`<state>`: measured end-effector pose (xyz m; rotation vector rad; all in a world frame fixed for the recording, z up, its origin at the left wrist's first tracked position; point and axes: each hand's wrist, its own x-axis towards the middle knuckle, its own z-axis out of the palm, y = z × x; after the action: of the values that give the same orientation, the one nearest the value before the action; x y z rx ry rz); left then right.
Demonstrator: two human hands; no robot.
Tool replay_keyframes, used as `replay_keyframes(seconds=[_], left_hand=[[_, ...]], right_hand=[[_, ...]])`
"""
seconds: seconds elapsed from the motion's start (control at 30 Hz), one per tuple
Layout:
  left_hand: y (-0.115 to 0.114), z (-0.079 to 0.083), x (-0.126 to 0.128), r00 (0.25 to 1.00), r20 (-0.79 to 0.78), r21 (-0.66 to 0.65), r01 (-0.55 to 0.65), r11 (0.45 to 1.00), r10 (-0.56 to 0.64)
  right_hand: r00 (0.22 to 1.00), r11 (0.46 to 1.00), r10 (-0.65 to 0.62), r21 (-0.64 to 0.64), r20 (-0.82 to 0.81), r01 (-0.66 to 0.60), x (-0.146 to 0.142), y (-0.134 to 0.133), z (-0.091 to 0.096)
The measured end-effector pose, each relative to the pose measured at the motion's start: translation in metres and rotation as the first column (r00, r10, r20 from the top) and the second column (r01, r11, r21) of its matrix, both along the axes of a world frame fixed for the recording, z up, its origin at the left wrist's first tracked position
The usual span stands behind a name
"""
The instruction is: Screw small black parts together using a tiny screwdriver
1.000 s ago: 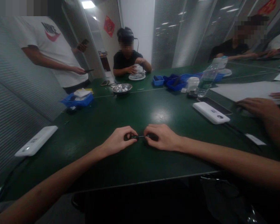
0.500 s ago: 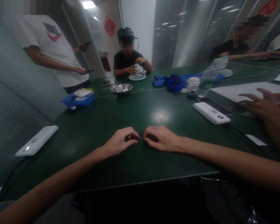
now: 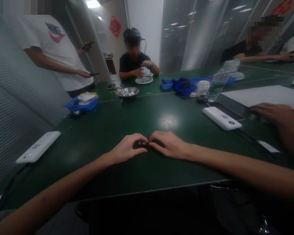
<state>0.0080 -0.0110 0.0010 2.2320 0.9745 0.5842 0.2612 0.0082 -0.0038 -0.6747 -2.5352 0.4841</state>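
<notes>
My left hand [image 3: 127,149] and my right hand [image 3: 168,144] rest on the dark green table [image 3: 142,117], fingertips meeting. Between them they pinch a small dark part [image 3: 145,143], thin and short, too small to name. Both hands have their fingers curled closed on it. The part lies just above the table top, mostly hidden by the fingers.
A white power bank [image 3: 221,118] lies right, another white device [image 3: 38,147] left. A neighbour's hand [image 3: 271,112] rests on paper at right. Blue bins [image 3: 82,103], a metal bowl [image 3: 128,92], a water bottle [image 3: 217,83] stand further back. Other people sit or stand around the table.
My two hands have drawn together, so the thin piece seen between them before is now covered. The neighbour's hand at right lifted and has settled flat again.
</notes>
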Motion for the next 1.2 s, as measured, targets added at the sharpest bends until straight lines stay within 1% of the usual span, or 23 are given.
replay_keyframes(seconds=[0.13, 0.2, 0.27, 0.33, 0.47, 0.6, 0.67, 0.73, 0.8, 0.87, 0.93, 1.03, 1.13, 1.2], left_hand=[[0.003, 0.001, -0.004, 0.998, 0.01, -0.083, -0.053, 0.995, 0.054], [0.005, 0.002, -0.008, 0.997, -0.009, -0.089, -0.077, 0.993, 0.077], [0.006, 0.004, -0.013, 0.995, -0.041, -0.047, -0.097, 0.994, 0.095], [0.007, 0.006, -0.016, 0.993, -0.075, 0.027, -0.094, 0.995, 0.096], [0.004, 0.009, -0.015, 0.992, -0.129, 0.164, 0.016, 0.986, 0.006], [0.0, 0.007, -0.009, 0.963, -0.249, 0.29, 0.178, 0.94, -0.105], [0.001, 0.006, -0.008, 0.944, -0.304, 0.331, 0.231, 0.915, -0.128], [0.007, 0.005, -0.014, 0.936, -0.332, 0.368, 0.241, 0.898, -0.115], [0.019, 0.004, -0.028, 0.931, -0.356, 0.397, 0.227, 0.889, -0.079], [0.036, 0.003, -0.051, 0.925, -0.38, 0.415, 0.188, 0.89, -0.018], [0.056, 0.0, -0.083, 0.917, -0.394, 0.43, 0.117, 0.895, 0.07], [0.081, -0.003, -0.134, 0.899, -0.381, 0.444, -0.025, 0.896, 0.214], [0.093, -0.005, -0.175, 0.869, -0.368, 0.44, -0.149, 0.885, 0.33], [0.095, -0.004, -0.192, 0.846, -0.375, 0.415, -0.213, 0.885, 0.379]], right_hand=[[0.996, 0.995, -0.094, 0.021, 0.009, 0.094, 0.0, 0.003, 0.0], [0.992, 0.992, -0.12, 0.039, 0.035, 0.118, 0.001, 0.003, 0.001], [0.988, 0.989, -0.147, 0.043, 0.053, 0.144, 0.001, 0.002, 0.001], [0.981, 0.982, -0.184, 0.041, 0.06, 0.182, 0.002, 0.002, 0.002], [0.954, 0.957, -0.289, 0.051, 0.079, 0.286, 0.003, 0.004, 0.002], [0.915, 0.923, -0.384, 0.062, 0.121, 0.38, 0.004, 0.005, 0.004], [0.904, 0.915, -0.404, 0.068, 0.14, 0.398, 0.004, 0.005, 0.005], [0.902, 0.915, -0.404, 0.064, 0.152, 0.399, 0.003, 0.004, 0.006], [0.904, 0.918, -0.396, 0.052, 0.158, 0.393, 0.004, 0.004, 0.007], [0.906, 0.921, -0.389, 0.039, 0.165, 0.388, 0.004, 0.004, 0.008], [0.907, 0.923, -0.384, 0.029, 0.172, 0.385, 0.004, 0.003, 0.01], [0.91, 0.925, -0.377, 0.02, 0.174, 0.38, 0.005, 0.003, 0.012], [0.911, 0.927, -0.372, 0.016, 0.175, 0.375, 0.005, 0.002, 0.013], [0.915, 0.929, -0.366, 0.013, 0.171, 0.369, 0.005, 0.002, 0.012]])
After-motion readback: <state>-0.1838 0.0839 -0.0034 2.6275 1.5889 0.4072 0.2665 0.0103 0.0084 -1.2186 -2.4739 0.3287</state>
